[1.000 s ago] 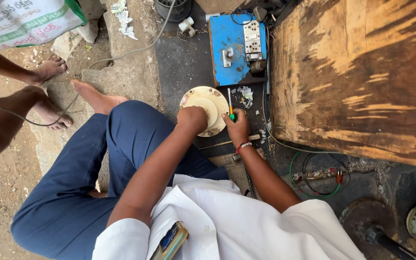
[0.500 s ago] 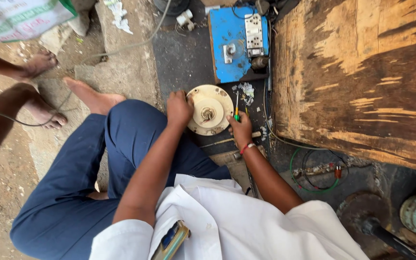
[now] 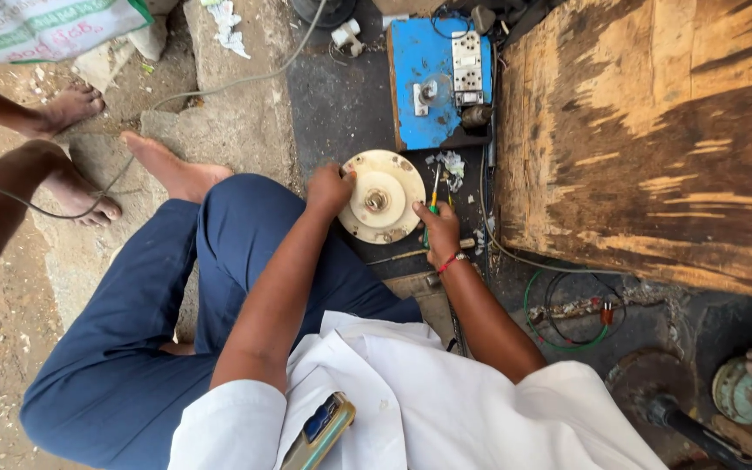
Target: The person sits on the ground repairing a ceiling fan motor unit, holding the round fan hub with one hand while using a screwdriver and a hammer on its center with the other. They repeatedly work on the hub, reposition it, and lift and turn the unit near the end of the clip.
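Observation:
A round cream-coloured metal cover [image 3: 391,184] with a shaft at its centre lies on the dark ground in front of me. My left hand [image 3: 330,188] grips its left rim. My right hand [image 3: 438,232] sits at its right edge and holds a screwdriver [image 3: 433,202] with a green and yellow handle, the tip pointing away from me beside the cover. I am seated in blue trousers and a white shirt, my bare left foot [image 3: 171,171] stretched out to the left.
A blue switchboard box [image 3: 424,96] with a white socket lies beyond the cover. A worn wooden board [image 3: 654,139] fills the right. Coiled green wire [image 3: 567,309] and rusty round parts [image 3: 737,392] lie at lower right. Another person's bare feet [image 3: 67,109] stand at left.
My left hand has slid from the cover's near-left side up along its left rim. The cover's face with the shaft now shows more fully. My right hand stays at the right edge with the screwdriver.

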